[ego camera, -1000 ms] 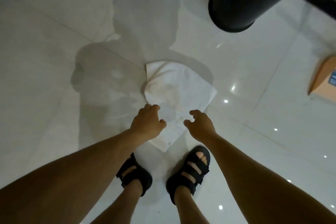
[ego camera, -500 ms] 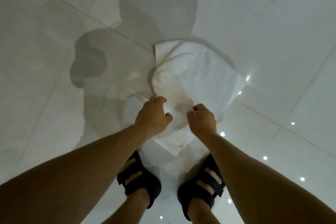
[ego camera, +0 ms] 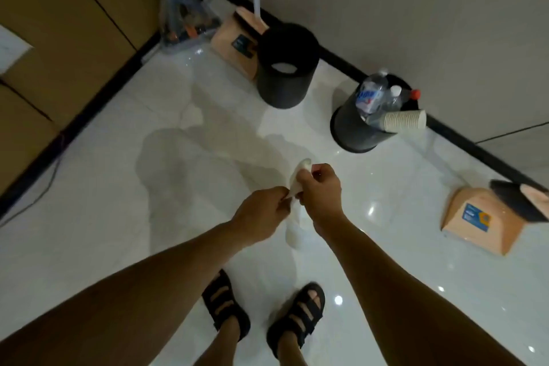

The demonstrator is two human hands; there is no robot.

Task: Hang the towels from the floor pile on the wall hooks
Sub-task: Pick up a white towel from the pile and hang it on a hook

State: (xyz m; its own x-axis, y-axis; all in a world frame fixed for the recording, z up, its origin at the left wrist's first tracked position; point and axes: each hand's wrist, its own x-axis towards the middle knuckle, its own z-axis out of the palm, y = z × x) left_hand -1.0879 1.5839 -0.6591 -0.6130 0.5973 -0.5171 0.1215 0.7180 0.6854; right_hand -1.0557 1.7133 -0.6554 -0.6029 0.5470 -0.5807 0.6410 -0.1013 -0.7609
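A white towel (ego camera: 292,230) hangs bunched and narrow between my two hands, lifted off the white tiled floor. My left hand (ego camera: 261,215) pinches its edge from the left. My right hand (ego camera: 322,192) grips the upper part, and a fold of cloth sticks out above the fingers. The towel's lower end dangles above the floor in front of my sandalled feet. No wall hooks and no other towels are in view.
Two black bins stand ahead: one (ego camera: 285,67) near the corner, one (ego camera: 361,125) stuffed with bottles and paper cups. Cardboard boxes lie at the right (ego camera: 482,224) and behind the first bin (ego camera: 237,44). Brown cabinet doors (ego camera: 74,24) line the left; a grey wall (ego camera: 416,9) is ahead.
The towel lay spread on the floor with both hands reaching down to it; now both hands hold it lifted and bunched. The view has risen, showing bins and walls.
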